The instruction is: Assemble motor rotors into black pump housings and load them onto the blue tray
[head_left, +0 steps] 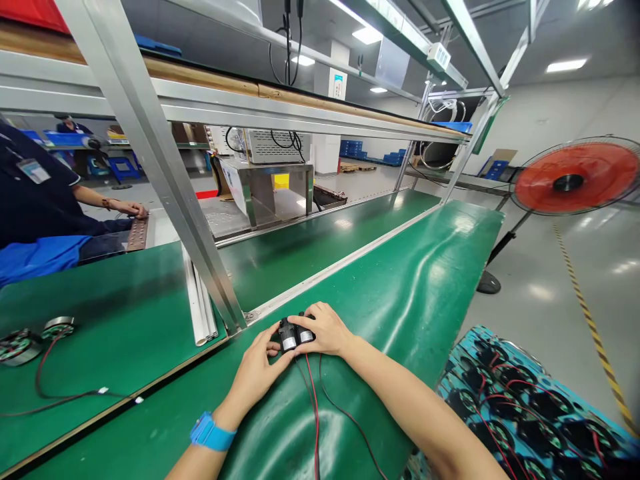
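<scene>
Two small black pump-like units (289, 333) stand side by side on the green bench mat (380, 300), each with a silvery label. My left hand (260, 363), with a blue wrist strap (213, 432) behind it, has thumb and fingers closed around the left unit. Over the right unit (305, 332) curl the fingers of my right hand (325, 331), covering part of it. Red and black wires (316, 417) run from the units towards me over the mat.
An aluminium post (165, 167) rises just left of my hands, with white plastic strips (199, 303) beside it. Wired round parts (20, 347) lie at far left. A co-worker's hand (131, 209) is beyond. Blue trays of black wired parts (530, 400) and a fan (570, 181) stand right.
</scene>
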A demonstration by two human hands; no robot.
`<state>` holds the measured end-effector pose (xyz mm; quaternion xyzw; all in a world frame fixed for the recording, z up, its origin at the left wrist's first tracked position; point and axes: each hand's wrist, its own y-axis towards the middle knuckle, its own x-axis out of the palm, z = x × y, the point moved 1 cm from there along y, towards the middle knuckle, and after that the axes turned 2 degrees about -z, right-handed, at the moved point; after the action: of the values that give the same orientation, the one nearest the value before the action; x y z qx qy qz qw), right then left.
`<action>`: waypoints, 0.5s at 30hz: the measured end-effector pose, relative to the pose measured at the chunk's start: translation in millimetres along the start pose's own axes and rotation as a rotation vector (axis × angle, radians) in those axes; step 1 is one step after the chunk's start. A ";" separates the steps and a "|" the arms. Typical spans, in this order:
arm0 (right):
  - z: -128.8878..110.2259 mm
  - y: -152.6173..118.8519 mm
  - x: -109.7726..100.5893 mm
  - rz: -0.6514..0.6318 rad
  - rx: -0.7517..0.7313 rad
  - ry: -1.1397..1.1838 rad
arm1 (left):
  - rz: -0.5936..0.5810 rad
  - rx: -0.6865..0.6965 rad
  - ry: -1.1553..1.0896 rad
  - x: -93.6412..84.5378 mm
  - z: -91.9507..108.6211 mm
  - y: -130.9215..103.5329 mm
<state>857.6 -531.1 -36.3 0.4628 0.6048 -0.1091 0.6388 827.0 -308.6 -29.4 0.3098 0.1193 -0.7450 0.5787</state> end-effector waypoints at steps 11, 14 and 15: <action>-25.8 -0.4 -3.6 -0.018 0.124 -0.128 | 0.035 -0.031 0.003 1.6 -1.0 5.2; -38.0 -2.2 -2.0 0.003 0.182 -0.138 | 0.037 -0.031 -0.001 2.4 -1.8 5.2; -41.9 -2.6 -1.4 0.011 0.198 -0.139 | 0.034 -0.032 -0.005 2.7 -2.2 5.2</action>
<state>827.3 -502.8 -29.5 0.5184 0.5428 -0.1966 0.6309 832.2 -311.1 -31.8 0.3006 0.1247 -0.7336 0.5965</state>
